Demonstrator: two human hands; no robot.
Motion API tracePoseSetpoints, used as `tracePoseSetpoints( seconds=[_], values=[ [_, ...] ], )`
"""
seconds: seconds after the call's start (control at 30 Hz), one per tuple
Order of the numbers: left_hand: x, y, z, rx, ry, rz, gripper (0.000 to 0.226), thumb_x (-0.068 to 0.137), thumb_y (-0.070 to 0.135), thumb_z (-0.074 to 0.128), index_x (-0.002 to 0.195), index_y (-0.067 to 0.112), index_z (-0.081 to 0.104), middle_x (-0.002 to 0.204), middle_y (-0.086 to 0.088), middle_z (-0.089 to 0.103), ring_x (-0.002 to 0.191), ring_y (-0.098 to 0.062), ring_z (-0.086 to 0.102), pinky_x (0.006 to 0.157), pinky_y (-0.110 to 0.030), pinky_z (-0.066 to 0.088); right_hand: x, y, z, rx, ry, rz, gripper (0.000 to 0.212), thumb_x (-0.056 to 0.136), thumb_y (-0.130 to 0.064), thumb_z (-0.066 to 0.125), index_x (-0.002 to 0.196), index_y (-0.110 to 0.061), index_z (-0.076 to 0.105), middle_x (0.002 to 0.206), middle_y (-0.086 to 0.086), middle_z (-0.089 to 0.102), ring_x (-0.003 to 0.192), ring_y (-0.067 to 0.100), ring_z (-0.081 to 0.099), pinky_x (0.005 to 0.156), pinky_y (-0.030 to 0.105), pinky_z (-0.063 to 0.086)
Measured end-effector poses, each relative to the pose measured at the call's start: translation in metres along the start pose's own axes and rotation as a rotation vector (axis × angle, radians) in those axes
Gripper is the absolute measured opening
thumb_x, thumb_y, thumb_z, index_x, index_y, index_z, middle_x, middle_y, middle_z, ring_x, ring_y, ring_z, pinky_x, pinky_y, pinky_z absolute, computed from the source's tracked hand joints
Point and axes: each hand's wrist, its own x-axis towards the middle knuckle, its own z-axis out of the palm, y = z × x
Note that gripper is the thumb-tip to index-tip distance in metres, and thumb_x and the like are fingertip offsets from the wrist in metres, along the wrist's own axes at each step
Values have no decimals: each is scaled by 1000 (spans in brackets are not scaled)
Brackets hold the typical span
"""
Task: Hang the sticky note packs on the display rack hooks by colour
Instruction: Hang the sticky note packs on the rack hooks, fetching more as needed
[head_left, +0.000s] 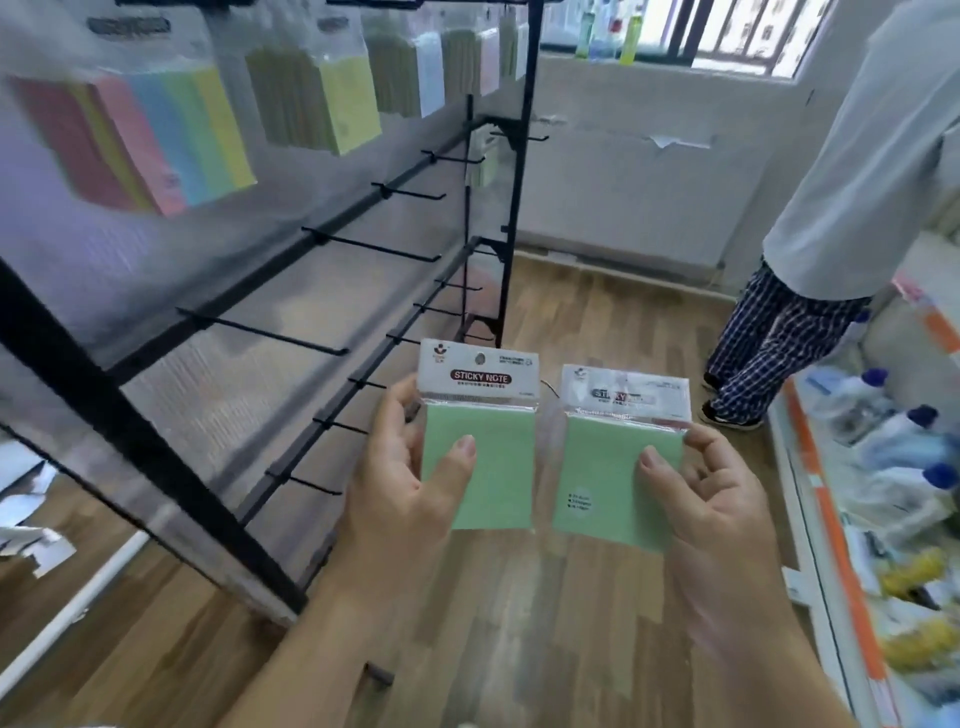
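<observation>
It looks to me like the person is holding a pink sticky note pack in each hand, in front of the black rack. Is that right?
Not quite: the packs are green, not pink. In the head view the left hand grips one green pack and the right hand grips a second green pack, in front of the black rack.

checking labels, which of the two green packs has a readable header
The left pack, in the left hand: its red STICKY NOTE banner reads clearly. The right pack, in the right hand, has glare washing out its header.
</observation>
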Motion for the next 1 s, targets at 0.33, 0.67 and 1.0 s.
tracePoseSetpoints(
  seconds=[0.33,0.67,1.0],
  values=[
    [197,-13,86,20,61,51,55,80,25,60,128,45,42,104,13,71,92,-11,71,70,-34,60,227,-9,-9,2,-36,-17,21,94,3,51,105,-14,57,91,0,76,79,16,73,58,24,57],
    [379,-10,167,155,250,116,60,77,23,57,125,56,42,109,31,64,96,-4,67,75,-26,57,462,-33,-19,-20,-281,-11,31,94,4,51,113,-21,55,95,2,76,83,22,73,70,42,57],
    [537,-30,187,151,354,145,45,77,20,56,113,47,56,103,21,71,94,-6,68,66,-18,54,639,-22,37,-127,-414,-51,62,93,6,50,132,-41,39,106,1,73,92,21,72,77,41,58]
  ],
)
